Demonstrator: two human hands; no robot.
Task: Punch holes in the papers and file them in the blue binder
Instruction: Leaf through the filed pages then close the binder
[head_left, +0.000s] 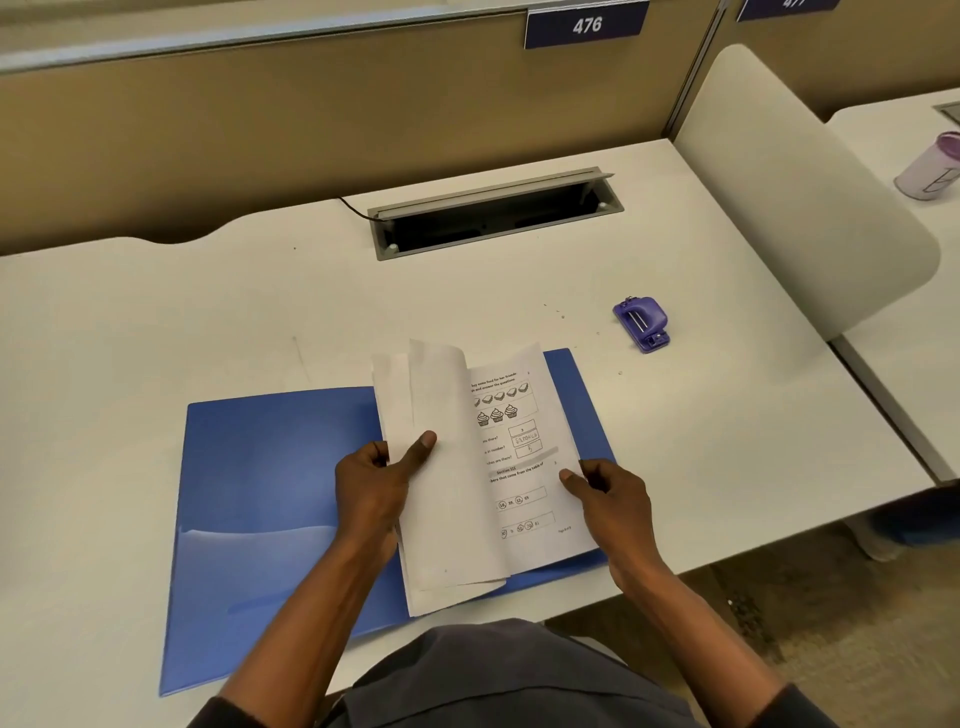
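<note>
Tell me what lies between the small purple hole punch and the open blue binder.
Bare white desk, a few paper specks, between hole punch and binder, head view.

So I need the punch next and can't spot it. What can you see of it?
The hole punch is small, purple plastic, with a rounded press lever and a silvery strip along its top. It sits flat on the white desk, right of and beyond the blue binder, apart from both hands. Nothing touches it; paper specks lie nearby.
</note>
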